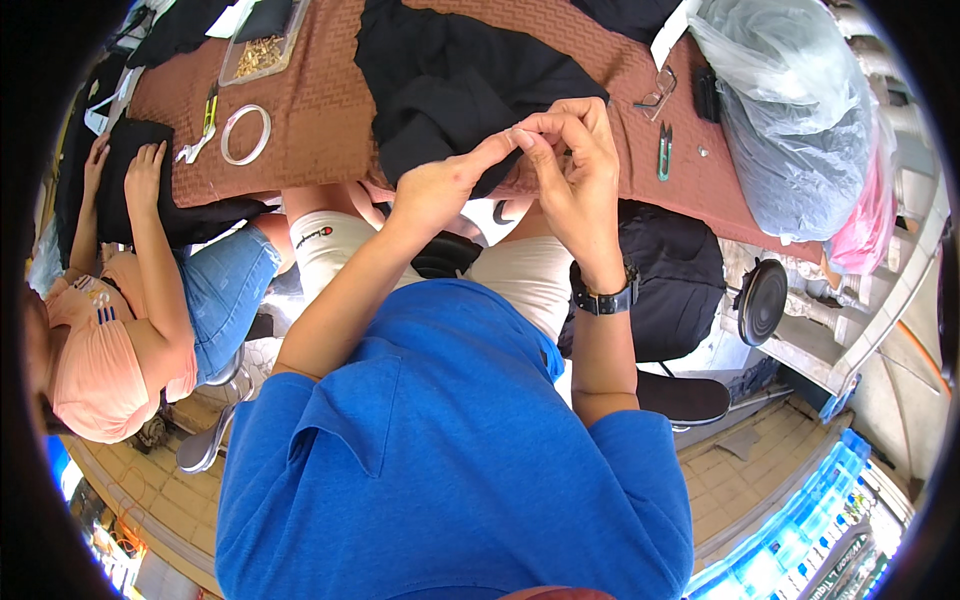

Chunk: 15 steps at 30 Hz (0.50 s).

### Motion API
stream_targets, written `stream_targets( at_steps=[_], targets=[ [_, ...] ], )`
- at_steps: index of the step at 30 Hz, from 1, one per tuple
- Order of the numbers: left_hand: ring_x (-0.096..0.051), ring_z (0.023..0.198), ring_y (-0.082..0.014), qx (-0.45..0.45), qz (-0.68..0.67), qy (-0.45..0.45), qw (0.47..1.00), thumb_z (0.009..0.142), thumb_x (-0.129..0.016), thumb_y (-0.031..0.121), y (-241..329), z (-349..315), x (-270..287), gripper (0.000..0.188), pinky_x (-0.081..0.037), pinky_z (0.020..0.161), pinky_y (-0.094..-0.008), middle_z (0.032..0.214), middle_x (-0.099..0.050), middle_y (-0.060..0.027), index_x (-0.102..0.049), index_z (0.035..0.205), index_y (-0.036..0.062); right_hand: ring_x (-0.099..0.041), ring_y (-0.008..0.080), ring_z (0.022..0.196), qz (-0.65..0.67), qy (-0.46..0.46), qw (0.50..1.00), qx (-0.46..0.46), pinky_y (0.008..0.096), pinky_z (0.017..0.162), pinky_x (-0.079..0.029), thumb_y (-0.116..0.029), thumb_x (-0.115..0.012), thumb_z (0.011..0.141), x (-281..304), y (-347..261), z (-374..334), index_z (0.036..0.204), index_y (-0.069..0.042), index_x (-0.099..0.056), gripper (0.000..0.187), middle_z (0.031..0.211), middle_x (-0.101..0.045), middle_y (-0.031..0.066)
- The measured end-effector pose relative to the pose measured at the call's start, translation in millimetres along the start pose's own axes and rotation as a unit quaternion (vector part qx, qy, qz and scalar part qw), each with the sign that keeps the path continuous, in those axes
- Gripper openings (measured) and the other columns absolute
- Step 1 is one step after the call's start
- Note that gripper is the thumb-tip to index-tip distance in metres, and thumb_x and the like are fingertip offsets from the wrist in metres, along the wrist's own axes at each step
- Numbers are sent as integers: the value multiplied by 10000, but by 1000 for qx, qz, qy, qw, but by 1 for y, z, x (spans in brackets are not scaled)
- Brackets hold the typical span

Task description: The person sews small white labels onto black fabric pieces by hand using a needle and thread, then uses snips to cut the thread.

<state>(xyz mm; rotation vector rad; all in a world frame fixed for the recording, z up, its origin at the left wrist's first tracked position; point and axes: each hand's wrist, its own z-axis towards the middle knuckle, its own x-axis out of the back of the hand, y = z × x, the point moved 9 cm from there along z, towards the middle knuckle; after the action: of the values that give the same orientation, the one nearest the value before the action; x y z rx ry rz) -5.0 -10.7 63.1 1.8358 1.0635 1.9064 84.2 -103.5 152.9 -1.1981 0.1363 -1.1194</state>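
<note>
I see left hand (pixel 438 192) and right hand (pixel 578 180) meeting by the black cloth (pixel 450 75), each grip narrow; I cannot tell what's held.

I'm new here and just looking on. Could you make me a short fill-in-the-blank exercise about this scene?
1. The cloth just beyond the person's left hand and right hand is ____ in colour.
2. The person wears a watch on the ____ wrist.
3. The white ring on the table cover lies to the person's ____ of that cloth.
4. The person's T-shirt is ____ in colour.

Missing words, in order: black; right; left; blue.
</note>
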Motion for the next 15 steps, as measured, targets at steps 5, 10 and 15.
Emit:
stream_targets(
  at_steps=[5,10,15],
  targets=[
    [-699,921,-345,-11,46,39,998,939,-472,92,-6,4,5,578,-553,751,-380,1085,-691,-168,-396,1465,320,-627,165,713,211,126,968,42,278,661,-549,19,-497,993,47,-30,1,1035,12,-505,43,878,-649,150],
    [-693,913,-371,16,54,43,998,990,-417,164,-31,19,-1,451,-539,756,-424,1044,-683,-191,-439,1412,322,-629,136,645,403,164,874,216,278,592,-528,-44,-633,906,168,-113,-33,952,-61,-568,81,764,-653,61],
    [-692,896,-356,101,88,63,989,1014,-435,237,-64,16,2,369,-536,746,-413,986,-681,-196,-463,1382,251,-592,119,569,527,87,768,354,261,530,-474,46,-659,863,222,-164,-45,861,-72,-602,131,677,-612,18]
  ],
)
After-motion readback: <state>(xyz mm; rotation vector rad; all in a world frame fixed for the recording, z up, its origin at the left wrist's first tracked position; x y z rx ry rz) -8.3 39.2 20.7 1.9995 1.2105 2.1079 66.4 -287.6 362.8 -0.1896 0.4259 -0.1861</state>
